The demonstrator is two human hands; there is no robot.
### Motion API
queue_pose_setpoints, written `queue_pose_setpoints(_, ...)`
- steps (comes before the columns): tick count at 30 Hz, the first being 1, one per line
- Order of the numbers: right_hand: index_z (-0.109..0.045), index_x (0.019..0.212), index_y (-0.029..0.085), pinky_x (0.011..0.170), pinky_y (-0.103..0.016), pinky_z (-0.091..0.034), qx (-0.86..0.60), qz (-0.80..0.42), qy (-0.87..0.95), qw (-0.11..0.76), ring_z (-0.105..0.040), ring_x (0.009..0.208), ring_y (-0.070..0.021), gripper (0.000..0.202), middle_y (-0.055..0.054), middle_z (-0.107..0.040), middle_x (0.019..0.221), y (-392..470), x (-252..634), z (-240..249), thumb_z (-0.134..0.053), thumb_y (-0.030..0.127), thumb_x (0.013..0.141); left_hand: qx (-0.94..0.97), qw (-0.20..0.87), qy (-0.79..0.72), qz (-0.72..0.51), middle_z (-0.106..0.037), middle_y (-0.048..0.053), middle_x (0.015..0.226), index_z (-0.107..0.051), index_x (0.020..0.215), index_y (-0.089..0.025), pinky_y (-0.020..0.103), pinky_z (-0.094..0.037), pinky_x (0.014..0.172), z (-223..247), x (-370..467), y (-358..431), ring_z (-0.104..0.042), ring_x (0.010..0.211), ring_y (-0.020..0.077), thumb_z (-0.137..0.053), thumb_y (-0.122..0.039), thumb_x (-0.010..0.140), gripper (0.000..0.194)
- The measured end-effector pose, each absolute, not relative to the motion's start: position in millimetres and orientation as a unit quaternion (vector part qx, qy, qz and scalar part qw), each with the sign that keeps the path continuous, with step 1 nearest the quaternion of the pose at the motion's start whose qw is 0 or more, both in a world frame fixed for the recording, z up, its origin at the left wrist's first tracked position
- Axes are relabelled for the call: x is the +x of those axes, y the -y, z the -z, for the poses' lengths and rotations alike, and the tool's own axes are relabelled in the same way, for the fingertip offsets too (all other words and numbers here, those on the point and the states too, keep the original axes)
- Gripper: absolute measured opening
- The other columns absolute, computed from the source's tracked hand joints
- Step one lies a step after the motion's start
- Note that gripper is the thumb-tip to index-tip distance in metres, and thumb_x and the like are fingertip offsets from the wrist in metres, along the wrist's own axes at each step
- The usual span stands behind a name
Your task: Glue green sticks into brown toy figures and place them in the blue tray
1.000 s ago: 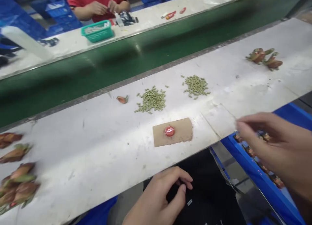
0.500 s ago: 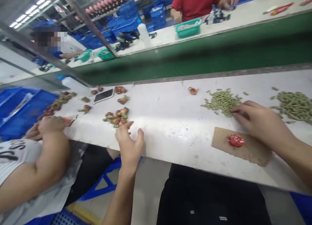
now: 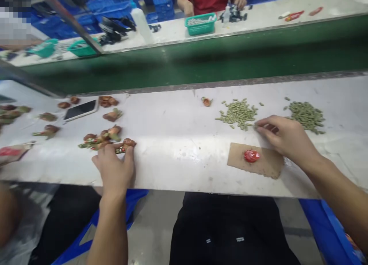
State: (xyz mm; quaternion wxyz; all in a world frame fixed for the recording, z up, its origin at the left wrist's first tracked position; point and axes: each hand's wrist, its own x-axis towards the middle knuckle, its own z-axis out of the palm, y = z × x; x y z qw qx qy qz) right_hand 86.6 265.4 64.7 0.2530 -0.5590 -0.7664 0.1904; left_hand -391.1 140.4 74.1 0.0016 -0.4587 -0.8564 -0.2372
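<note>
On the left, my left hand (image 3: 116, 163) has its thumb and fingers closed around a small brown-and-green moulded piece (image 3: 128, 144). Beside it lies a cluster of similar brown-and-green pieces (image 3: 105, 136). My right hand (image 3: 283, 136) is pinched at the right edge of a loose pile of small green pegs (image 3: 238, 112); what its fingertips hold is hidden. Just below that hand, a glossy red piece (image 3: 252, 156) rests on a brown cardboard sheet (image 3: 266, 167).
A second pile of green pegs (image 3: 307, 116) lies beyond my right hand. One brown piece (image 3: 206, 101) sits alone near the back edge. A phone (image 3: 81, 110) lies among more brown pieces at left. Across the green divider, a person in red sits behind a green basket (image 3: 200, 24).
My left hand has closed on a brown-and-green piece from the cluster. My right hand stays pinched by the green pegs. The view has shifted, so the table's contents appear further left.
</note>
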Motion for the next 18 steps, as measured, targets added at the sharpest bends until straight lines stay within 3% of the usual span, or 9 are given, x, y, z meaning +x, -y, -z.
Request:
queue_pose_setpoints(5, -0.090, 0.108, 0.025, 0.079, -0.042, -0.062, -0.596, -0.221, 0.693, 0.340, -0.075, 0.083, -0.0270, 0.023, -0.009, -0.086, 0.101, -251, 91, -76, -0.075, 0.038, 0.096, -0.525, -0.076, 0.811, 0.246, -0.060, 0.006, 0.097, -0.064, 0.107, -0.025, 0.074, -0.039, 0.125, -70, -357, -151, -0.063, 0.120, 0.0421, -0.068, -0.047, 0.096, 0.025)
queue_pose_setpoints(8, -0.092, 0.101, 0.028, 0.070, -0.038, -0.060, -0.587, -0.302, 0.643, 0.388, -0.075, 0.079, -0.0247, 0.016, -0.007, -0.086, 0.099, -233, 94, -88, -0.084, 0.040, 0.095, -0.557, -0.114, 0.781, 0.257, -0.068, 0.013, 0.106, -0.067, 0.108, -0.024, 0.080, -0.036, 0.124, -63, -332, -156, -0.060, 0.133, 0.0495, -0.068, -0.045, 0.095, 0.024)
queue_pose_setpoints(10, -0.093, 0.099, 0.029, 0.064, -0.035, -0.059, -0.571, -0.346, 0.614, 0.420, -0.074, 0.076, -0.0224, 0.012, -0.006, -0.086, 0.095, -218, 91, -98, -0.088, 0.038, 0.094, -0.583, -0.145, 0.748, 0.283, -0.072, 0.016, 0.119, -0.061, 0.115, -0.024, 0.078, -0.041, 0.122, -62, -309, -155, -0.060, 0.139, 0.0488, -0.068, -0.042, 0.096, 0.027)
queue_pose_setpoints(14, -0.092, 0.097, 0.030, 0.065, -0.030, -0.061, -0.539, -0.411, 0.575, 0.457, -0.077, 0.082, -0.0207, 0.003, -0.004, -0.086, 0.096, -182, 77, -116, -0.091, 0.029, 0.095, -0.584, -0.334, 0.629, 0.390, -0.074, 0.008, 0.122, -0.049, 0.134, -0.030, 0.049, -0.064, 0.102, -78, -243, -140, -0.077, 0.120, 0.0291, -0.069, -0.033, 0.105, 0.035)
queue_pose_setpoints(16, -0.091, 0.098, 0.031, 0.066, -0.027, -0.062, -0.531, -0.443, 0.558, 0.459, -0.078, 0.082, -0.0188, 0.005, -0.002, -0.086, 0.096, -165, 69, -123, -0.093, 0.027, 0.095, -0.574, -0.436, 0.565, 0.401, -0.075, 0.004, 0.119, -0.053, 0.141, -0.034, 0.038, -0.065, 0.093, -90, -209, -132, -0.078, 0.111, 0.0227, -0.068, -0.029, 0.108, 0.036)
queue_pose_setpoints(18, -0.090, 0.101, 0.031, 0.070, -0.026, -0.063, -0.523, -0.460, 0.558, 0.452, -0.078, 0.085, -0.0174, 0.009, 0.000, -0.085, 0.098, -152, 65, -127, -0.092, 0.024, 0.097, -0.585, -0.514, 0.500, 0.379, -0.075, 0.003, 0.120, -0.061, 0.143, -0.036, 0.035, -0.064, 0.093, -99, -180, -130, -0.076, 0.109, 0.0204, -0.068, -0.030, 0.108, 0.036)
